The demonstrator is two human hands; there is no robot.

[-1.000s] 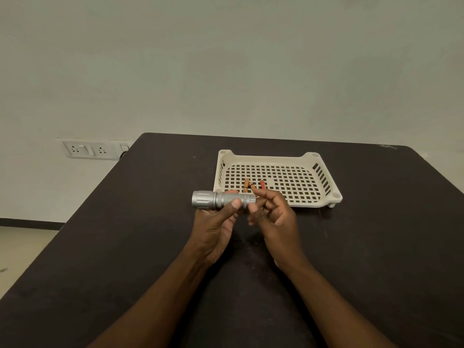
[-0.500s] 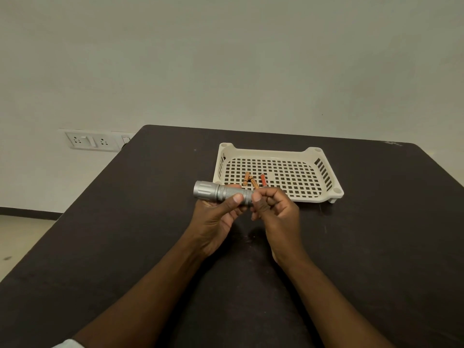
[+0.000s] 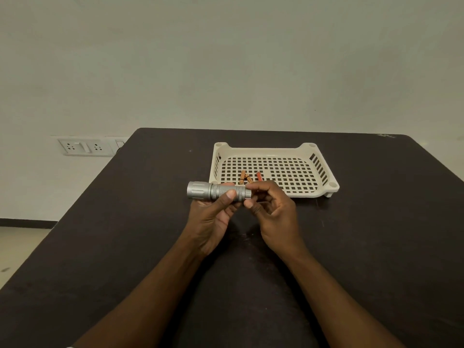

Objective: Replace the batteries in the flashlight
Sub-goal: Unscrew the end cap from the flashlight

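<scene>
Silver metal flashlight (image 3: 216, 190): held level above the middle of the dark tabletop (image 3: 376, 234), wide head toward the left edge, tail toward the right. Left hand (image 3: 213, 217): fingers curled under the barrel, thumb pressed on top, gripping it. Right hand (image 3: 275, 212): thumb and fingers pinching the tail end of the flashlight. Cream plastic tray (image 3: 332, 188), perforated floor: on the tabletop toward the far edge, just beyond the hands. Batteries (image 3: 244, 176), two orange, lying close together on the tray floor near its front left corner; one red battery (image 3: 258, 176) just to their right. Wall socket plate (image 3: 84, 147): on the wall beyond the tabletop's left edge.
</scene>
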